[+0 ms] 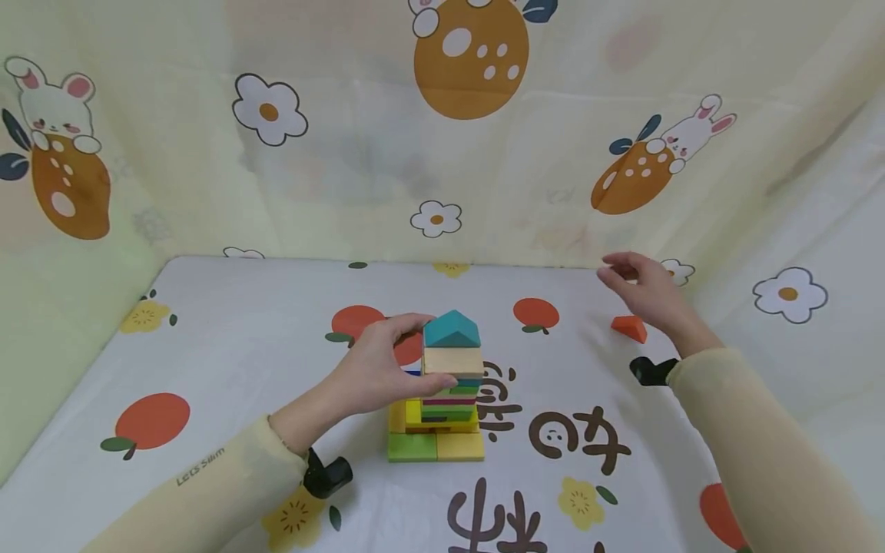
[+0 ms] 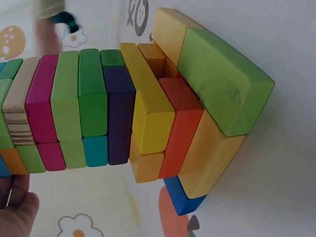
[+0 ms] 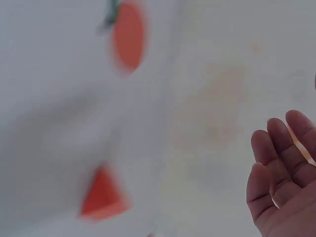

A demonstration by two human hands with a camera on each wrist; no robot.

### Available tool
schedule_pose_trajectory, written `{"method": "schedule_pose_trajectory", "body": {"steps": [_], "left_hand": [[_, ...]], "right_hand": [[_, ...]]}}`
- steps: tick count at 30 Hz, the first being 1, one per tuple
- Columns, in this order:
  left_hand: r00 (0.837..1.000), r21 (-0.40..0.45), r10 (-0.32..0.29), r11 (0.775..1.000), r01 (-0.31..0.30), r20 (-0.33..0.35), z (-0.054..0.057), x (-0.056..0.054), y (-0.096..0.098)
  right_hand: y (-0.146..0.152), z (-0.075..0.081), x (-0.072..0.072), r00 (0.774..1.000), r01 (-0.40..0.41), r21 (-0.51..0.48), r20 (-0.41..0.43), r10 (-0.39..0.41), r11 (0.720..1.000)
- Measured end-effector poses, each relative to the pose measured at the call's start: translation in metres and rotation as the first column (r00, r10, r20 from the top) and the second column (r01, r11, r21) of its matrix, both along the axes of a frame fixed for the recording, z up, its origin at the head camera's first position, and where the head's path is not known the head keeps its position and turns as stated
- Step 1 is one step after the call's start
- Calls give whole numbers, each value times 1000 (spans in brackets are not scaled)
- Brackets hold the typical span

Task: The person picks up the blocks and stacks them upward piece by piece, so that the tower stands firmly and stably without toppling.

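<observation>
A tall tower of coloured wooden blocks point(image 1: 451, 411) rises from the table, topped by a teal triangular block point(image 1: 452, 330) over a plain wood one point(image 1: 452, 361). My left hand point(image 1: 376, 365) holds the tower's upper part, the thumb across its front and the fingers by its left and far side. In the left wrist view the fingertips point(image 2: 19, 190) are beside the upper blocks. My right hand point(image 1: 643, 288) hovers at the far right with loosely bent fingers and nothing in it. Just below it, an orange-red triangular block point(image 1: 629, 329) lies on the table, blurred in the right wrist view.
A white cloth point(image 1: 242, 369) with printed fruit, flowers and brown lettering covers the table. Patterned curtains point(image 1: 346, 177) hang close behind and along both sides. The tower's wide base includes a green block point(image 2: 222, 81) and a yellow one point(image 2: 210, 155).
</observation>
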State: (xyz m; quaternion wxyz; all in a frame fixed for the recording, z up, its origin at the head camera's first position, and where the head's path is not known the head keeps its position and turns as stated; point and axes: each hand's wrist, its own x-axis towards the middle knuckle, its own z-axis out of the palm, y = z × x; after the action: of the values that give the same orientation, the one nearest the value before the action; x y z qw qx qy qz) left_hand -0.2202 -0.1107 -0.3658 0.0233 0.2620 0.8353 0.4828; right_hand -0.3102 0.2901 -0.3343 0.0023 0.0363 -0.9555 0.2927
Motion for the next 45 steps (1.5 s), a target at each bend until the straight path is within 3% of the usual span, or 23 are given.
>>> {"method": "schedule_pose_trajectory", "body": {"steps": [5, 11, 17, 22, 26, 33, 37, 45], "left_hand": [[1000, 6, 2, 1000, -2, 10, 1, 3, 2], [1000, 18, -6, 1000, 6, 20, 2, 4, 3], [1000, 4, -1, 1000, 1, 16, 3, 4, 3], [1000, -9, 9, 1000, -9, 10, 4, 4, 2], [1000, -14, 8, 1000, -8, 10, 4, 3, 2], [1000, -16, 10, 1000, -10, -2, 3, 3, 0], [1000, -13, 11, 1000, -11, 3, 3, 3, 0], [1000, -22, 14, 1000, -14, 4, 2, 2, -1]], "right_hand": [[60, -45, -4, 985, 131, 63, 107, -137, 989], [86, -67, 0, 971, 176, 114, 141, -191, 978], [87, -73, -1, 972, 149, 137, 163, -170, 979], [68, -72, 2, 971, 45, 107, 230, -69, 993], [47, -72, 15, 969, -62, 83, 242, 40, 995], [19, -73, 43, 966, -200, 88, 185, 181, 976], [14, -73, 49, 971, -217, 130, 132, 200, 968], [6, -78, 54, 983, -175, 164, 78, 164, 971]]}}
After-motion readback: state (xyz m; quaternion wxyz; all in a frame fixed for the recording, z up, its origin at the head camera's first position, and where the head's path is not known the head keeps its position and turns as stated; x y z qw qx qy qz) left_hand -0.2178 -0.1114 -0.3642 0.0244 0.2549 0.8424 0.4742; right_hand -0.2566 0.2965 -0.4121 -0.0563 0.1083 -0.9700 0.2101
